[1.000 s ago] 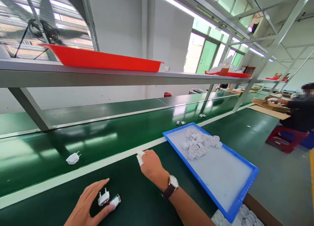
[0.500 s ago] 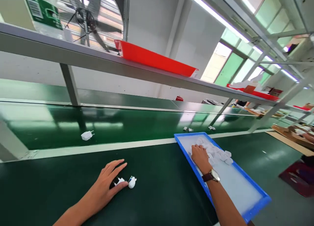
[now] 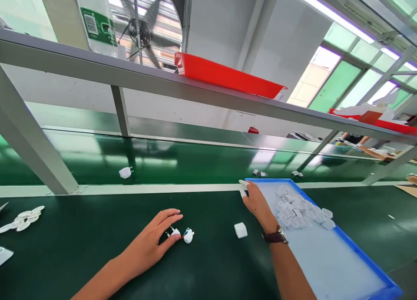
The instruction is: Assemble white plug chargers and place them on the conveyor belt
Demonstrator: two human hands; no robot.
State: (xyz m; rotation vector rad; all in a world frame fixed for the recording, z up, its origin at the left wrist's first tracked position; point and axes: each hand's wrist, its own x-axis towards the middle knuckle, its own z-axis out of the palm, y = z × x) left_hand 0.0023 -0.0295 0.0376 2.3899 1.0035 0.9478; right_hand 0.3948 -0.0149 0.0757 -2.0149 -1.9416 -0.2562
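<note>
My left hand [image 3: 159,235] is spread on the dark green bench, its thumb and fingers around a small white plug part [image 3: 173,232]. A thin wire joins that to a round white part [image 3: 188,235] just right of the fingertips. My right hand [image 3: 256,202] is over the left edge of a blue-rimmed tray [image 3: 358,261], fingers apart, with white coverings on the fingertips and nothing held. Many translucent white caps [image 3: 298,211] lie piled in the tray. One white cap [image 3: 240,230] lies on the bench between my hands.
White flat pieces [image 3: 24,219] lie at the far left. A white plug [image 3: 125,173] and several small ones [image 3: 259,173] lie on the green belt [image 3: 195,161] behind. A metal shelf [image 3: 202,89] above holds a red tray [image 3: 228,74] and a bottle [image 3: 97,26].
My right hand has come out of the pile of caps to the tray's left edge. A white cap now lies on the bench between my hands. The view has turned left.
</note>
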